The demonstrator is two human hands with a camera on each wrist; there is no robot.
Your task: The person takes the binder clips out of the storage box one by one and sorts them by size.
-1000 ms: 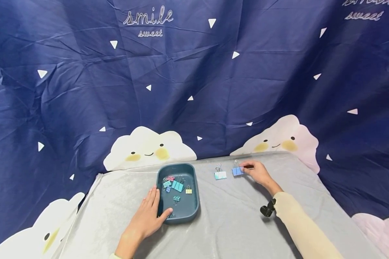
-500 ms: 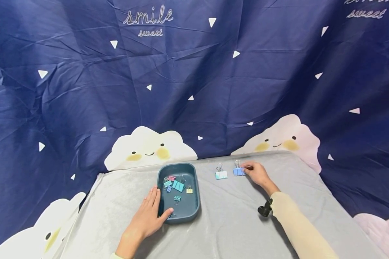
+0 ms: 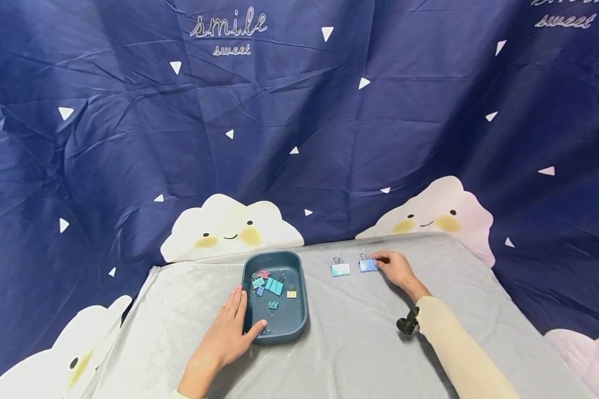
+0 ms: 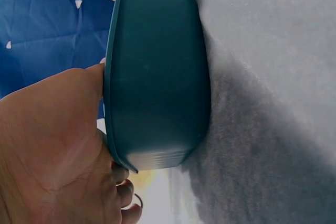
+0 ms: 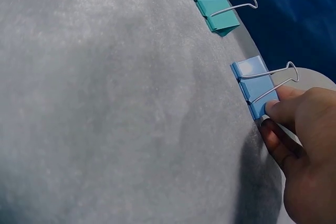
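A blue binder clip stands on the grey cloth, wire handles upward. My right hand pinches its right end between thumb and fingers, as the right wrist view shows closely. Just left of it stands a teal and white binder clip, apart from the hand. My left hand rests on the left side of a dark teal tray, its fingers straight along the rim and the thumb across the near left corner. Inside lie several smaller clips, among them a yellow clip and a pink clip.
Grey cloth covers the table. Behind its far edge hangs a navy curtain with white triangles and cloud faces. A black wrist device sits at the right sleeve cuff.
The blue clip's wire handles look more spread than half a second ago. The right hand keeps its pinch with barely any shift. My left hand and the tray stay put.
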